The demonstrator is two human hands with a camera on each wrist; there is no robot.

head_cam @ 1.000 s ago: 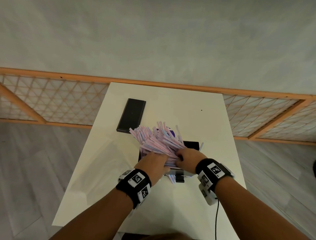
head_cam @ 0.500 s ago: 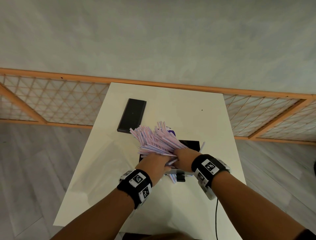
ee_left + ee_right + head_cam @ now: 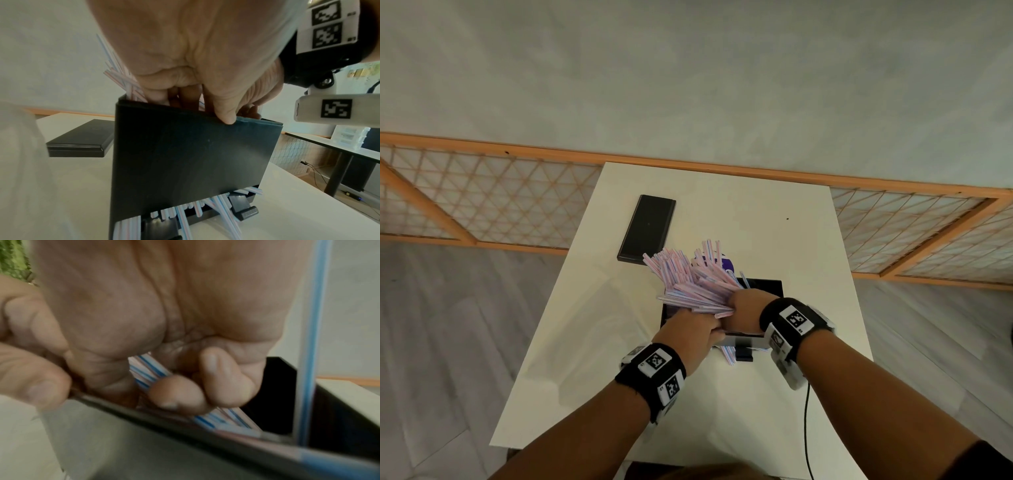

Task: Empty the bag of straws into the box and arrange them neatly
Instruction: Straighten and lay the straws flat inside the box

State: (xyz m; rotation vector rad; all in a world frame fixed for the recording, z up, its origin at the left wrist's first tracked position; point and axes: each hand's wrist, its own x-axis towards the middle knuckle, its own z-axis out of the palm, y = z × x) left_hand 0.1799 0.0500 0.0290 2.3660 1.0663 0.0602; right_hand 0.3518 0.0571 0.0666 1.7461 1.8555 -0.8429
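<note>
A thick bundle of pink-and-blue striped straws [image 3: 688, 277] fans up and to the far left out of the black box [image 3: 767, 286] on the white table. My right hand [image 3: 744, 308] grips the bundle's near end, its fingers curled round several straws [image 3: 148, 369] just above the box rim [image 3: 185, 423]. My left hand [image 3: 688, 330] holds the box's near wall [image 3: 191, 154], thumb on its top edge and fingers inside against the straws [image 3: 125, 81]. More straw ends [image 3: 185, 211] poke out under that wall. A purple-printed bag [image 3: 726, 263] shows behind the bundle.
The flat black lid [image 3: 647, 228] lies at the far left of the white table [image 3: 722, 195], also seen in the left wrist view as the lid [image 3: 82, 139]. One loose straw [image 3: 310, 337] stands upright at the box's right. A cable [image 3: 806, 428] hangs off the near table edge.
My right hand has slid left and closer to my left hand, closing round the near end of the bundle. The straws have gathered tighter and stand steeper.
</note>
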